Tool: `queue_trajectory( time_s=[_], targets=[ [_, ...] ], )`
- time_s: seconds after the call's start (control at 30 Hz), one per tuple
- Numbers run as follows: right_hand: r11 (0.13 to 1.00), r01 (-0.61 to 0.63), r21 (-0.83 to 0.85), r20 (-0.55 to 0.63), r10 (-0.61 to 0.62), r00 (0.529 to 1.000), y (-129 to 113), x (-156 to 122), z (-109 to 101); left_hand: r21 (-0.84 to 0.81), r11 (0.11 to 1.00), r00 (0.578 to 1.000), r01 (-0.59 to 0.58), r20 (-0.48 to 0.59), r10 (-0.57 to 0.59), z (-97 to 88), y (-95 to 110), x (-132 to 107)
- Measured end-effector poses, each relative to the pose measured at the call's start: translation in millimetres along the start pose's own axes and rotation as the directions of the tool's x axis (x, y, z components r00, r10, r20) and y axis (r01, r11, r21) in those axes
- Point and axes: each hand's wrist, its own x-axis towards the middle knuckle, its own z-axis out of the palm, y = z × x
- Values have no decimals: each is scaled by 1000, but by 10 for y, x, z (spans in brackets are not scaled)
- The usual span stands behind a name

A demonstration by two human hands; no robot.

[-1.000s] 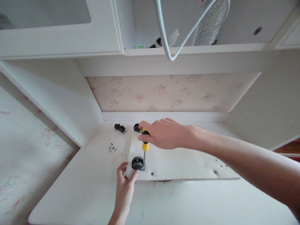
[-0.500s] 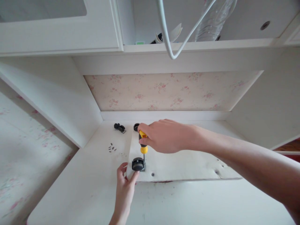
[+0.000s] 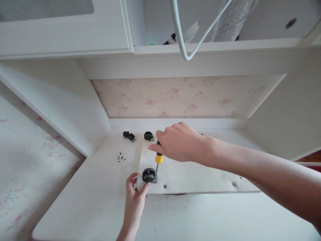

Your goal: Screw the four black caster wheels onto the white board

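Right hand (image 3: 179,144) grasping the handle of a yellow-and-black screwdriver (image 3: 159,159), its shaft slanting down to the mounting plate of the near caster (image 3: 148,175), just right of the wheel; whether the tip sits in a screw is too small to tell. Left hand (image 3: 135,195): thumb and fingers pinching the near left corner of the white board (image 3: 200,175), beside that caster. A second caster (image 3: 148,135) stands at the board's far left; loose casters (image 3: 129,136) and small screws (image 3: 120,157) lie farther left.
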Motion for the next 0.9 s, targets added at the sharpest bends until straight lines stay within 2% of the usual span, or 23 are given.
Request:
queue_trajectory(
  time_s=[0.07, 0.1, 0.17, 0.23, 0.37, 0.47, 0.6, 0.67, 0.77, 0.83, 0.9],
  targets=[
    [999, -32, -19, -12, 32, 999, 11, 12, -1, -7, 1000, 1000, 3, 1, -3, -2, -3, 0],
    [999, -20, 28, 25, 20, 999, 26, 9, -12, -8, 1000, 1000, 7, 1, -7, -3, -8, 1],
    [983, 39, 180, 130, -63, 989, 60, -8, -49, -3, 1000, 1000, 13, -1, -13, -5, -22, 4],
    [964, 89, 249, 159, -131, 979, 73, -22, -84, 7, 1000, 1000, 13, 3, -13, -5, -32, 7],
    [999, 41, 33, 20, -42, 999, 5, 0, -111, 8, 1000, 1000, 10, 3, -10, -1, -33, 1],
    [999, 43, 31, 42, -45, 998, -33, -1, -137, -14, 1000, 1000, 15, -2, -15, 3, -25, -9],
    [984, 133, 117, 138, -149, 979, -28, -40, -164, -16, 1000, 1000, 15, 2, -15, 1, -19, -11],
    [988, 149, 47, 103, -153, 983, -31, -39, -145, -7, 1000, 1000, 13, 12, -13, -2, -19, -5],
    [992, 92, -88, 7, -92, 996, -29, -21, -98, 15, 1000, 1000, 8, 18, -9, -8, -20, 4],
    [996, 85, -23, 32, -84, 996, -8, -30, -87, 14, 1000, 1000, 8, 15, -8, -10, -20, 6],
    [985, 112, 135, 113, -127, 985, 12, -63, -99, 4, 1000, 1000, 8, 16, -8, -11, -17, 4]
  ],
)
